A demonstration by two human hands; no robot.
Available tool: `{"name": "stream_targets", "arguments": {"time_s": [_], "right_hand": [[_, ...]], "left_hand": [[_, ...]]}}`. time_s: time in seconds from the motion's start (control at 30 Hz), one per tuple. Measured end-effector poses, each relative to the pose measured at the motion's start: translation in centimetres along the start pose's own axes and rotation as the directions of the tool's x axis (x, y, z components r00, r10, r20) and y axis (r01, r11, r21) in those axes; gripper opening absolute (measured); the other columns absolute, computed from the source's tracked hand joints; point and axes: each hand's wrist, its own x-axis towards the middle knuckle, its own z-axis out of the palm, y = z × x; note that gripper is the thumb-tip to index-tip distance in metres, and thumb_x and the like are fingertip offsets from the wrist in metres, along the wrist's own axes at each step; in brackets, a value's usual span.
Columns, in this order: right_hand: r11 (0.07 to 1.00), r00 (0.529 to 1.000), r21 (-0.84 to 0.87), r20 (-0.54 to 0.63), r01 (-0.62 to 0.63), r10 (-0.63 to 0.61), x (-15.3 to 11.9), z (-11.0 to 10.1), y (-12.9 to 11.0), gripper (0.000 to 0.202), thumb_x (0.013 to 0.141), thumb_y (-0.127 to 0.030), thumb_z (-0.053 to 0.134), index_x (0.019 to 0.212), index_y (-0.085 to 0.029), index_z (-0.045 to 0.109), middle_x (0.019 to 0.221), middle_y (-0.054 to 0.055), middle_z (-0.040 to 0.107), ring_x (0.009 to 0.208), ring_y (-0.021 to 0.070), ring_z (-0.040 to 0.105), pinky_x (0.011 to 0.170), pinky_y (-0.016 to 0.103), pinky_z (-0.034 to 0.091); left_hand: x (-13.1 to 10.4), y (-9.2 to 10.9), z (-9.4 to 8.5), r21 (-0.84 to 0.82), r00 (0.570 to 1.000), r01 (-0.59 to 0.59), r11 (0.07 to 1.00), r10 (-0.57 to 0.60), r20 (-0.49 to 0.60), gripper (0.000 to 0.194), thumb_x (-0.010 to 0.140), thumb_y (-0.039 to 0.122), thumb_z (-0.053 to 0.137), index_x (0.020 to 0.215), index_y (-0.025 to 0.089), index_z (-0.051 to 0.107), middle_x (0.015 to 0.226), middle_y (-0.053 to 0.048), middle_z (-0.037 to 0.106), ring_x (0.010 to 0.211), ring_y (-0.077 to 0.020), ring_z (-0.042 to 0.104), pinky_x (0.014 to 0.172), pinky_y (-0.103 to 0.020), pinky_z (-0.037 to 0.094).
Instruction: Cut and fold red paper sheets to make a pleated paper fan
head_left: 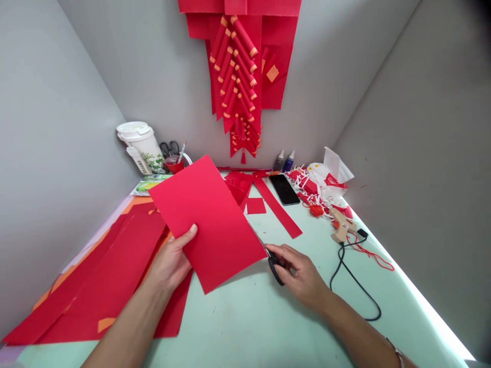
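A large red paper sheet (209,220) is held up tilted over the pale green table, its left edge pinched by my left hand (174,258), thumb on top. My right hand (301,271) is closed round the black handles of a pair of scissors (275,268) at the sheet's right corner. The scissors' blades lie along the sheet's right edge and are mostly hidden. Beyond the sheet, a long red strip (280,209) and a small red piece (255,206) rest on the table.
Red and orange sheets (111,255) cover the left side. At the back are a white cup (143,143), a phone (284,189), glue bottles (288,162) and paper scraps (307,184). A glue gun (341,225) with a black cord lies right. Red decorations (240,66) hang on the wall.
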Motion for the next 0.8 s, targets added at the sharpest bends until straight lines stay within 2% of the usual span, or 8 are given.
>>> {"name": "stream_targets", "arguments": {"time_s": [0.43,0.8], "right_hand": [[0.999,0.999,0.038,-0.015,-0.033,0.033,-0.06,0.16,0.05,0.042,0.085,-0.017,0.053,0.125,-0.023,0.063,0.090,0.004,0.059,0.072,0.0149,0.050,0.063,0.027,0.043],[0.997,0.999,0.064,0.013,-0.043,0.043,0.11,-0.02,0.15,0.043,0.084,-0.016,0.054,0.126,-0.022,0.061,0.093,0.005,0.059,0.076,0.0159,0.050,0.066,0.028,0.043]], "left_hand": [[0.26,-0.09,-0.21,-0.008,1.000,-0.003,1.000,0.003,0.008,0.030,0.077,0.015,0.073,0.107,0.019,0.072,0.109,-0.010,0.075,0.099,-0.0291,0.071,0.090,-0.039,0.058],[-0.06,-0.25,0.20,-0.004,1.000,0.012,1.000,-0.012,0.020,0.027,0.075,0.015,0.074,0.102,0.019,0.073,0.106,-0.008,0.076,0.102,-0.0295,0.070,0.091,-0.036,0.057]]}}
